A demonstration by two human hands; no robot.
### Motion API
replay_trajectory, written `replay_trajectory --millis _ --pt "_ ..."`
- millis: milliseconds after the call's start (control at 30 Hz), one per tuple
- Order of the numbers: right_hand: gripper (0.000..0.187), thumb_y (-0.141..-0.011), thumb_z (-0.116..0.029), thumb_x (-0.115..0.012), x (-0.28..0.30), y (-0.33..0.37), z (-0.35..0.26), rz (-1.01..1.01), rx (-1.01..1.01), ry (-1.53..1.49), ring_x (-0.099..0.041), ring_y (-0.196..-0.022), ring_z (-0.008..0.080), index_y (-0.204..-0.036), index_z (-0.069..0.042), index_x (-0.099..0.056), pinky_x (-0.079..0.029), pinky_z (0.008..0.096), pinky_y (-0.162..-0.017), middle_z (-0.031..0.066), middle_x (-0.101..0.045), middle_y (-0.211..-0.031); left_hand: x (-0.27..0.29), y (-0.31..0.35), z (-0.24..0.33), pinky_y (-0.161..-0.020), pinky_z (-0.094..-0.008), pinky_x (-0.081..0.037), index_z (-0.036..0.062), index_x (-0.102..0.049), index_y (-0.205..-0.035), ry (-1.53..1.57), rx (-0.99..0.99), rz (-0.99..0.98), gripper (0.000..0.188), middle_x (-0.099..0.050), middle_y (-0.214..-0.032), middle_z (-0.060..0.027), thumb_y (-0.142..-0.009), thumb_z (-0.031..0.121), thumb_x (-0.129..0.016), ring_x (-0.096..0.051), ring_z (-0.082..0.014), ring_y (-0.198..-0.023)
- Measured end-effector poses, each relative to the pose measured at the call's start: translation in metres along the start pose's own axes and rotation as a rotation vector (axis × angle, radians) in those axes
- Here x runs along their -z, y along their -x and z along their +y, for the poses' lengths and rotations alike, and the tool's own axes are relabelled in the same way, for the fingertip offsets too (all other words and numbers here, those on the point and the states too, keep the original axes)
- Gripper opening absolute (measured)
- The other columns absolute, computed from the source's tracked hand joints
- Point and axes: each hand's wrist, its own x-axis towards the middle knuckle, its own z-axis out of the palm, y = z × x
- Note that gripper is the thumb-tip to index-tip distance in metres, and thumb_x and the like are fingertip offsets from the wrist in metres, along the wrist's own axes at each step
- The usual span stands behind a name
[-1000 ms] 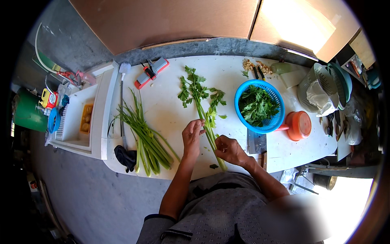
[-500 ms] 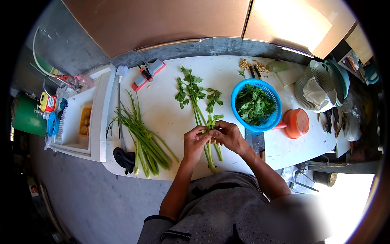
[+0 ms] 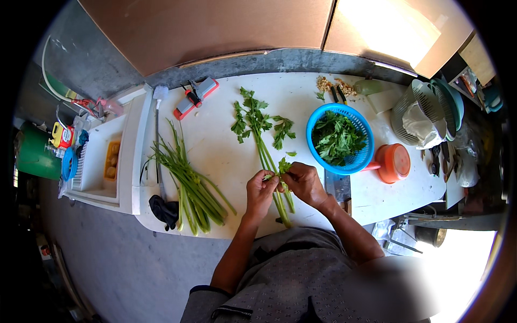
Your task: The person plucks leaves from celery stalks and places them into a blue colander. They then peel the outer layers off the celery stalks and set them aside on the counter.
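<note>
Both my hands are close together over the near middle of the table, pinching a small leafy celery sprig (image 3: 283, 165). The thumb and fingers of my left hand (image 3: 260, 191) grip its left part, while my right hand (image 3: 306, 185) has hold of the right part. Beneath them lie celery stalks (image 3: 263, 151), leaves pointing away from me and bases near my waist. Beyond my fingers is a loose bit of leaf (image 3: 291, 154). A heap of mostly leafless celery stalks (image 3: 196, 199) rests to the left. On the right, a blue basket (image 3: 311, 141) holds celery leaves (image 3: 336, 139).
An orange handled pot (image 3: 393, 163) sits right of the basket. Far left is a white sink (image 3: 126, 177), with a long-handled brush (image 3: 160, 94) beside it. A red-and-grey tool (image 3: 203, 90) and black cloth (image 3: 163, 211) lie on the table (image 3: 215, 140).
The leafy sprig has shifted slightly in my fingers, and my right hand has turned a little. A small leaf piece now lies separate on the table beyond my hands.
</note>
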Motion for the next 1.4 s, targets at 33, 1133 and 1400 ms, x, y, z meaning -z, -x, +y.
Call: replay_trajectory --millis 33,1133,1400 --pt "0.005 -0.089 0.002 -0.068 0.002 -0.002 0.003 0.068 0.056 0.112 -0.066 -0.065 0.0276 -0.093 0.005 -0.070 -0.053 0.0376 -0.060 0.0183 -0.068 -0.079 -0.003 0.001 0.004 -0.066 -0.0333 -0.057 -0.0032 -0.060 -0.102 0.015 0.018 -0.010 0.011 -0.065 -0.084 -0.0076 -0.100 0.006 -0.066 -0.064 -0.0152 -0.070" --pt "0.009 -0.086 -0.004 -0.065 0.015 -0.027 0.069 0.258 -0.048 0.280 -0.069 -0.063 0.0367 -0.082 0.001 -0.071 -0.054 0.0430 -0.060 0.0208 -0.068 -0.072 0.012 0.003 0.022 -0.060 -0.0320 -0.057 -0.0058 -0.063 -0.094 -0.115 0.245 -0.077 0.014 -0.062 -0.069 -0.0070 -0.095 0.007 -0.071 -0.060 -0.0134 -0.058" --pt "0.027 -0.086 -0.012 -0.071 0.159 -0.032 0.070 0.518 -0.108 0.514 -0.076 -0.069 0.0224 -0.110 -0.001 -0.076 -0.059 0.0333 -0.068 0.0140 -0.077 -0.090 0.102 -0.031 -0.039 -0.078 -0.0400 -0.055 -0.0031 -0.065 -0.113 -0.933 -0.347 0.301 0.037 -0.066 -0.108 -0.0181 -0.083 0.012 -0.082 -0.066 -0.0287 -0.098"
